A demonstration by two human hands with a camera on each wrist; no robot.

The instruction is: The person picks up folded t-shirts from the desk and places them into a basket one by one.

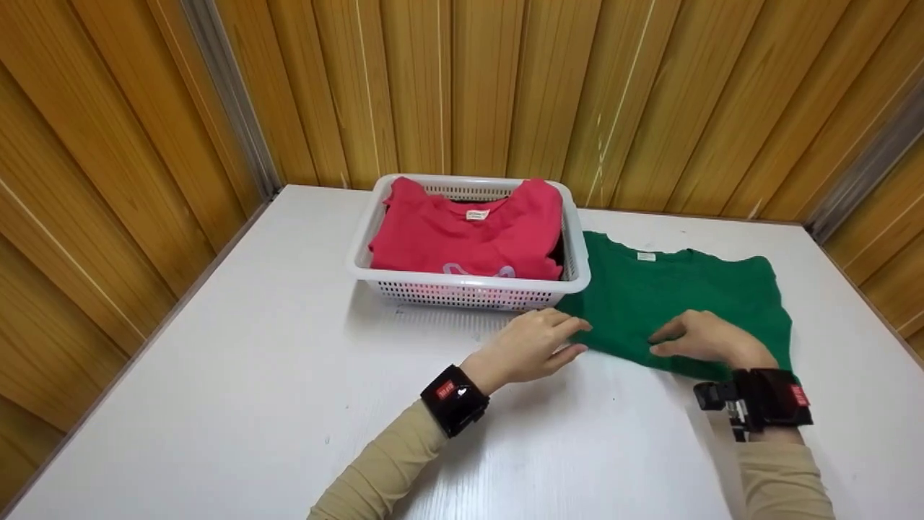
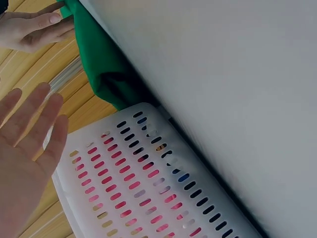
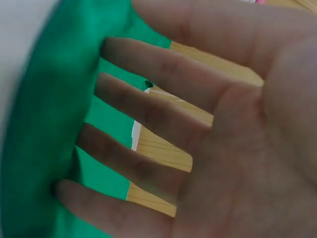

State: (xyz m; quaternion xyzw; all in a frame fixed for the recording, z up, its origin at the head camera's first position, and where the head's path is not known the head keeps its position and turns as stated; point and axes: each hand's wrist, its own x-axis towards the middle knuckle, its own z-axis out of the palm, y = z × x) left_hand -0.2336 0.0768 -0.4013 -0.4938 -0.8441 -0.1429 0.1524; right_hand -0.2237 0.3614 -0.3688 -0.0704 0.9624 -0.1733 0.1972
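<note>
A green T-shirt (image 1: 671, 289) lies folded flat on the white table, its collar label toward the back wall and its left part beside the basket. My right hand (image 1: 704, 338) is over the shirt's lower right area. In the right wrist view its long fingers (image 3: 143, 106) are extended and spread, fingertips right at the green cloth. My left hand (image 1: 530, 347) is just in front of the basket's right corner, near the shirt's lower left edge. Its fingers (image 2: 42, 119) are loosely straight with nothing between them.
A white perforated plastic basket (image 1: 462, 282) stands at the back centre of the table (image 1: 238, 347). Inside lies a folded red T-shirt (image 1: 469, 242) with a pale print, over darker cloth. Wood-patterned panels (image 1: 484, 87) close off the back and sides.
</note>
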